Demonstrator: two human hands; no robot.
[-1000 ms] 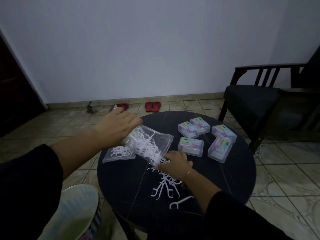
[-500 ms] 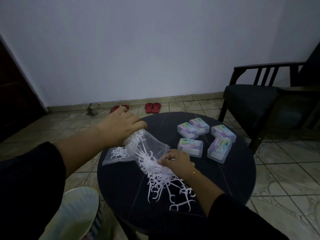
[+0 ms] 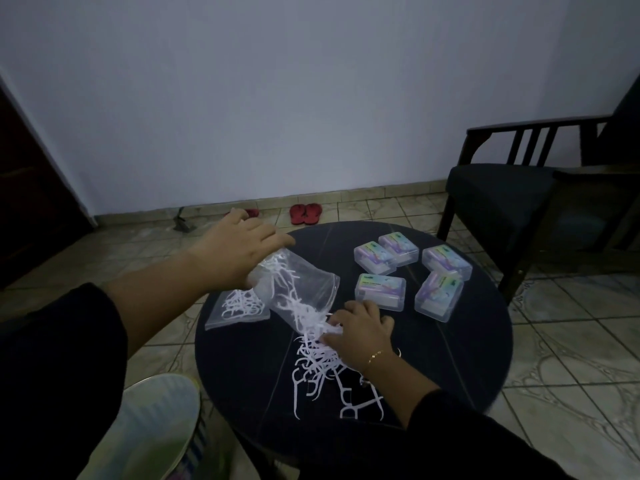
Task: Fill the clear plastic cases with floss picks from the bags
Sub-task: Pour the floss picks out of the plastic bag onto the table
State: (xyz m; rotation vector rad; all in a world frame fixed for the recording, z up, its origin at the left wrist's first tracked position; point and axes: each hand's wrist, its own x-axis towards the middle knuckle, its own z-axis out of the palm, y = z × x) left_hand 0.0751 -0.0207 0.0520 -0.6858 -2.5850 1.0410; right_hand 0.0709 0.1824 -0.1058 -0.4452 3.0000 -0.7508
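Observation:
My left hand (image 3: 239, 252) grips the raised bottom end of a clear zip bag (image 3: 304, 289), tilted mouth-down over the round dark table (image 3: 450, 368). White floss picks (image 3: 318, 362) spill from its mouth into a loose pile near the front. My right hand (image 3: 360, 329) pinches the bag's open mouth, right above the pile. A second bag of picks (image 3: 239, 308) lies flat on the table's left side, partly under the tilted bag. Several clear plastic cases (image 3: 381, 291) with coloured labels sit closed on the far right of the table.
A dark armchair (image 3: 502, 192) stands right of the table. Red sandals (image 3: 305, 213) and a small dark object lie on the tiled floor by the wall. A pale striped object (image 3: 152, 420) sits low at the front left.
The bag has been tipped further and more floss picks have slid out, so the pile on the table has grown toward me. The bag looks emptier.

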